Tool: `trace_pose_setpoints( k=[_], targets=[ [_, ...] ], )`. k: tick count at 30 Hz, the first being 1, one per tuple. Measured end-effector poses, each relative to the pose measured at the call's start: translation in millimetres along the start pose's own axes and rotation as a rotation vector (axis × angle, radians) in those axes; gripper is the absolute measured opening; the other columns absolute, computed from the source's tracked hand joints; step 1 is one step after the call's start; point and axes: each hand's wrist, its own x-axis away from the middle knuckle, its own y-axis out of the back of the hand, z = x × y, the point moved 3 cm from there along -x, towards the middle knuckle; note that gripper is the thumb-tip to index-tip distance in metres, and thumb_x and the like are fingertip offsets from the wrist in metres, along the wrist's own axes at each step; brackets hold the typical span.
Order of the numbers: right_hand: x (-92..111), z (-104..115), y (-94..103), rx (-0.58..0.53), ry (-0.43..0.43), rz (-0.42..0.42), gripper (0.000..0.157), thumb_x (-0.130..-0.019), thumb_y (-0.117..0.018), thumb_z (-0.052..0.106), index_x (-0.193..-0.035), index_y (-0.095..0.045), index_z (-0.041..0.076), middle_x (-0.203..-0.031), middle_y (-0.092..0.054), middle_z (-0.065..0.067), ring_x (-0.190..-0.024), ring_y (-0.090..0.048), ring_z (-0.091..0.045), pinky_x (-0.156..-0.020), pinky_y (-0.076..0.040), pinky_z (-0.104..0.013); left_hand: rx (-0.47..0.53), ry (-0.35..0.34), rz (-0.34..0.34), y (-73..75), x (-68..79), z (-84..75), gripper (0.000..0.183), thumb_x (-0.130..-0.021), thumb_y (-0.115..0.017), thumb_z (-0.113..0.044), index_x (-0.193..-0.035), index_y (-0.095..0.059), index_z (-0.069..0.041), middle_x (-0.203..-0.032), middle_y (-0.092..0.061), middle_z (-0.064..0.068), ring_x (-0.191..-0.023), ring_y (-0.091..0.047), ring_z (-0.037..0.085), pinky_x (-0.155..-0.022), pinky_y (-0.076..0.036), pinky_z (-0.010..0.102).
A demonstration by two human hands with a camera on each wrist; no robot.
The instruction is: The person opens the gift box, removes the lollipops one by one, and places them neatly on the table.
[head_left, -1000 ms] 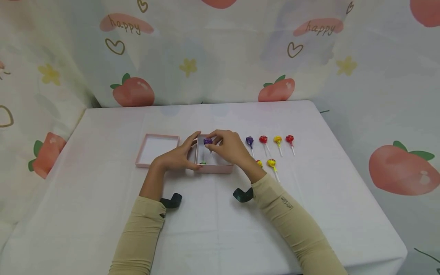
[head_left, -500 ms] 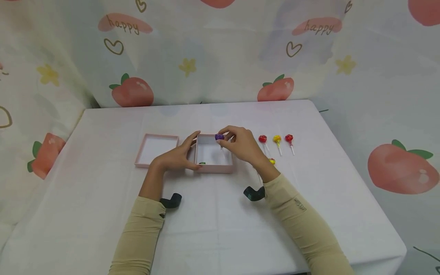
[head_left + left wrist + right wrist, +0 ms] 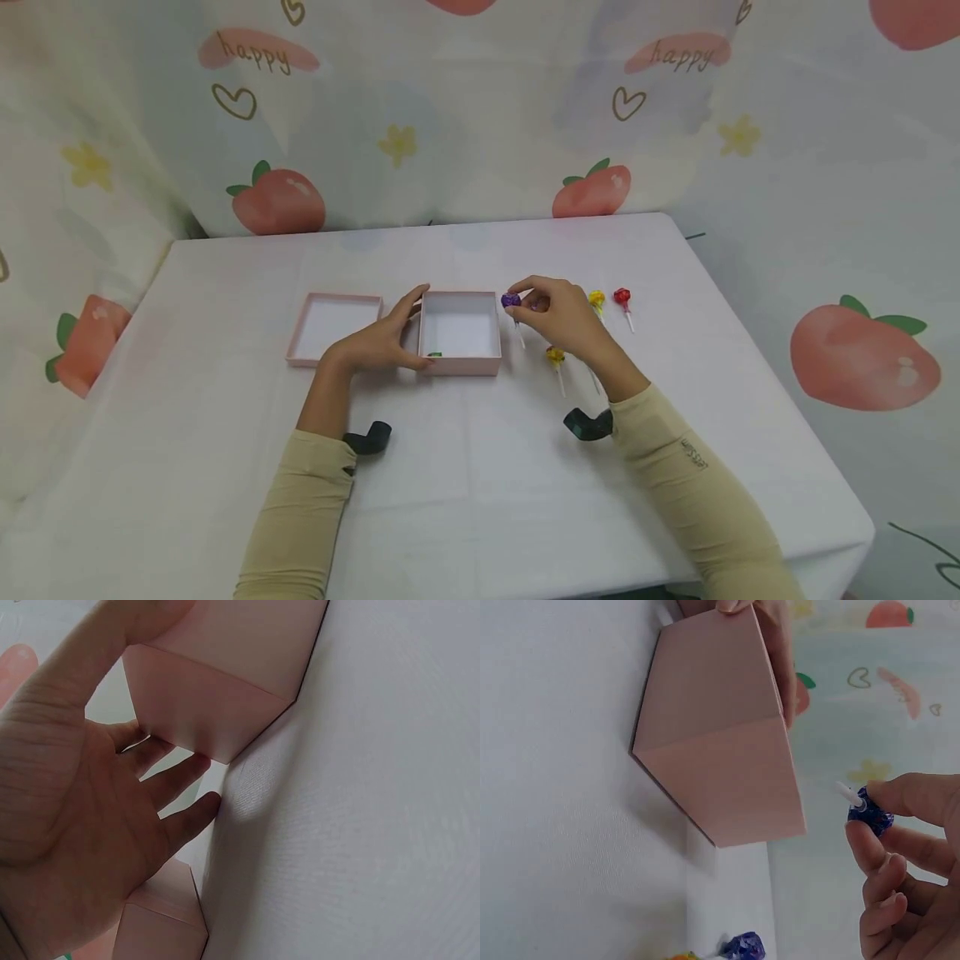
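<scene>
My left hand [image 3: 375, 340] holds the left side of an open pink box [image 3: 465, 367], thumb on its front face and fingers toward the back corner. A small bit of green [image 3: 435, 355] shows inside, against the front wall. Just right of the box, my right hand [image 3: 558, 312] pinches a purple lollipop [image 3: 511, 299] by its wrapped head between thumb and index finger. Its white stick [image 3: 849, 794] points toward the box in the right wrist view. Another purple lollipop [image 3: 744, 946] lies on the table, mostly hidden by the right hand in the head view.
The shallow pink lid [image 3: 298, 361] lies left of the box. Right of the box, a yellow lollipop [image 3: 555, 356], a second yellow lollipop [image 3: 596, 297] and a red lollipop [image 3: 622, 297] lie on the white tablecloth [image 3: 450, 483]; the right arm covers others. A patterned curtain [image 3: 480, 125] surrounds the table.
My right hand has carried the purple lollipop rightward, from over the box's inside to beyond its right wall. The left hand has stayed on the box. The view has shifted slightly.
</scene>
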Motion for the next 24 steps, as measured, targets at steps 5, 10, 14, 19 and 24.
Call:
trace_pose_setpoints(
  k=[5, 10, 14, 19, 24],
  targets=[
    [9.8, -14.9, 16.3, 0.028, -0.017, 0.001, 0.03, -0.096, -0.076, 0.027, -0.123, -0.072, 0.014, -0.097, -0.07, -0.006, -0.081, -0.058, -0.026, -0.061, -0.05, -0.035, 0.017, 0.004, -0.002, -2.2, 0.3, 2.0, 0.125, -0.081, -0.091, -0.021, -0.167, -0.001, -0.026, -0.172, -0.003, 0.004, -0.156, -0.012, 0.024, -0.122, -0.017, 0.051],
    [18.3, -26.9, 30.3, 0.061, -0.034, -0.021, 0.031, -0.096, -0.077, 0.024, -0.125, -0.073, 0.013, -0.098, -0.07, -0.007, -0.081, -0.058, -0.026, -0.061, -0.049, -0.037, 0.003, 0.01, 0.002, -1.1, 2.6, 2.2, 0.124, -0.081, -0.091, -0.024, -0.167, -0.001, -0.027, -0.171, -0.007, 0.004, -0.156, -0.014, 0.021, -0.122, -0.018, 0.048],
    [21.4, -33.0, 37.1, 0.072, -0.047, -0.035, 0.034, -0.097, -0.076, 0.026, -0.127, -0.072, 0.012, -0.102, -0.07, -0.009, -0.083, -0.06, -0.026, -0.062, -0.053, -0.037, -0.012, 0.003, -0.006, 1.7, 2.5, 0.5, 0.124, -0.08, -0.091, -0.025, -0.167, -0.002, -0.026, -0.171, -0.008, 0.003, -0.156, -0.014, 0.02, -0.122, -0.019, 0.048],
    [25.4, -38.7, 42.9, 0.081, -0.065, -0.053, 0.035, -0.098, -0.074, 0.029, -0.128, -0.071, 0.012, -0.105, -0.071, -0.011, -0.087, -0.061, -0.026, -0.068, -0.053, -0.038, -0.002, 0.003, 0.0, 2.2, 1.4, -0.8, 0.125, -0.081, -0.091, -0.024, -0.167, -0.001, -0.027, -0.172, -0.006, 0.002, -0.156, -0.014, 0.021, -0.122, -0.018, 0.049],
    [29.5, -45.9, 47.6, 0.077, -0.081, -0.066, 0.035, -0.099, -0.074, 0.027, -0.129, -0.07, 0.01, -0.107, -0.07, -0.014, -0.089, -0.061, -0.028, -0.07, -0.051, -0.04, 0.012, 0.006, 0.001, 0.7, 1.5, -1.5, 0.125, -0.08, -0.091, -0.019, -0.167, -0.001, -0.026, -0.172, -0.004, 0.004, -0.156, -0.012, 0.024, -0.122, -0.018, 0.05]
  ],
)
